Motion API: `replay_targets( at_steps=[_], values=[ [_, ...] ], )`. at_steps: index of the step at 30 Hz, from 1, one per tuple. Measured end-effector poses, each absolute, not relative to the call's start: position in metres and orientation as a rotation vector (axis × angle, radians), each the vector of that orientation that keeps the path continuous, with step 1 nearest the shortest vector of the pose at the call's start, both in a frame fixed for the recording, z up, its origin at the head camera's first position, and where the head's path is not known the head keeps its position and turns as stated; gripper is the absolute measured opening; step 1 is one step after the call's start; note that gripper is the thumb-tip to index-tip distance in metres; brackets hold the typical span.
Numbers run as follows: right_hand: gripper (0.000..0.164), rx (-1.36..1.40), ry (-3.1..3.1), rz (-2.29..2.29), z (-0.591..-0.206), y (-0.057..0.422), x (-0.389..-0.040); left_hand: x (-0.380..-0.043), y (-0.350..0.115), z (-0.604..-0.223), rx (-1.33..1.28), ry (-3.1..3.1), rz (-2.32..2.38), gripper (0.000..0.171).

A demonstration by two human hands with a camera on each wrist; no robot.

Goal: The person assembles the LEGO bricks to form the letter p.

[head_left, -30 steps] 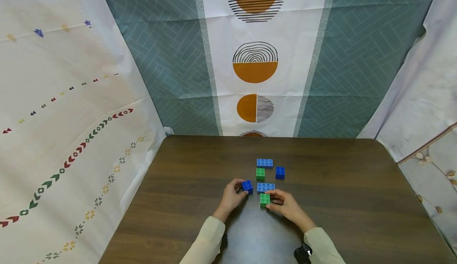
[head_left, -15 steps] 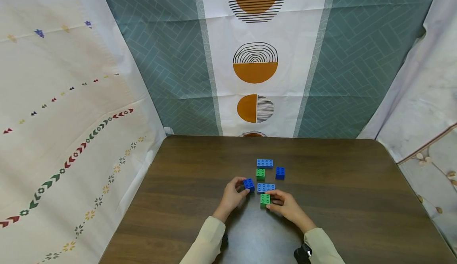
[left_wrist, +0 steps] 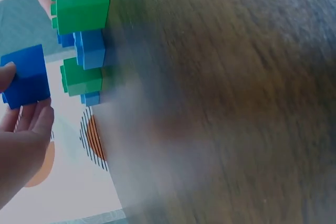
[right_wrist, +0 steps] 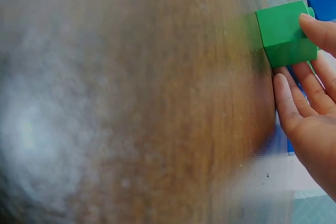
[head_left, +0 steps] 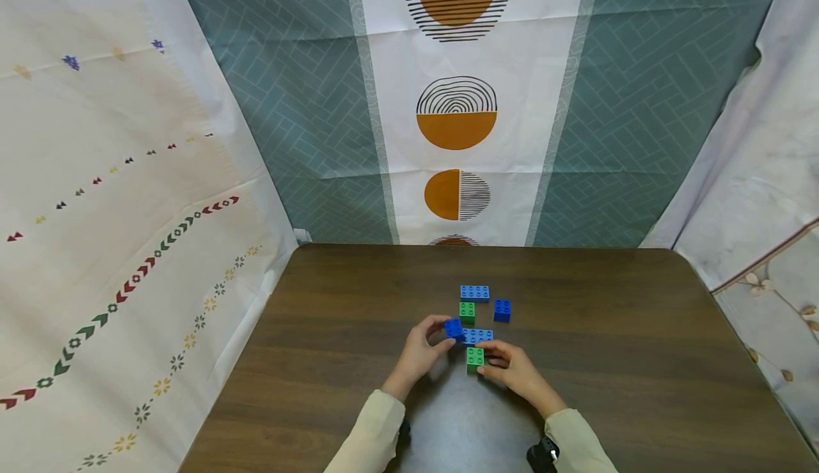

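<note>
Between thumb and fingers, my left hand (head_left: 417, 355) pinches a dark blue toy brick (head_left: 453, 328). In the left wrist view this dark blue brick (left_wrist: 27, 80) is held off the table, slightly tilted. From the head it overlaps the left end of a light blue brick (head_left: 480, 336); whether they touch I cannot tell. My right hand (head_left: 517, 372) grips a green brick (head_left: 475, 357), nearest to me, just in front of the light blue one. The right wrist view shows thumb and fingers on opposite sides of the green brick (right_wrist: 286, 32).
Farther back stand another green brick (head_left: 467, 310), another light blue brick (head_left: 475, 292) and a second dark blue brick (head_left: 502, 309) to their right. The brown wooden table (head_left: 358, 281) ends at patterned cloths (head_left: 307, 103) behind and at both sides.
My left hand has moved the dark blue brick right and slightly away from me, up to the light blue brick's left end. My right hand and the green brick have stayed still.
</note>
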State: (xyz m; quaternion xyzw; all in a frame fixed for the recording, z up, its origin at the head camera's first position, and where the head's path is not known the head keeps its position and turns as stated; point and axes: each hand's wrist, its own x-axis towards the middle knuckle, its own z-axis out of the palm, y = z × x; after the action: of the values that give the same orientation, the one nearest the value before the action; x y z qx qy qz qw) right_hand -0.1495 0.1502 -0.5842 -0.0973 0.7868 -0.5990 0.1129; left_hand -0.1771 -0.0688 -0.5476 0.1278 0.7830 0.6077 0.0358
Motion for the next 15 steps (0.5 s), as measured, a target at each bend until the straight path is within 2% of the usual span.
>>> replay_targets(
  at_steps=[5, 10, 15],
  values=[
    [0.041, -0.260, 2.302, -1.765, -0.586, 0.150, -0.149, -0.174, -0.067, -0.544, 0.479, 2.305, 1.923, 0.036],
    [0.042, -0.248, 2.286, -1.788, -0.587, 0.150, -0.149, -0.161, -0.064, -0.524, 0.554, 2.275, 1.892, 0.035],
    [0.044, -0.237, 2.271, -1.805, -0.589, 0.150, -0.149, -0.166, -0.061, -0.543, 0.566, 2.281, 1.844, 0.031]
  ],
)
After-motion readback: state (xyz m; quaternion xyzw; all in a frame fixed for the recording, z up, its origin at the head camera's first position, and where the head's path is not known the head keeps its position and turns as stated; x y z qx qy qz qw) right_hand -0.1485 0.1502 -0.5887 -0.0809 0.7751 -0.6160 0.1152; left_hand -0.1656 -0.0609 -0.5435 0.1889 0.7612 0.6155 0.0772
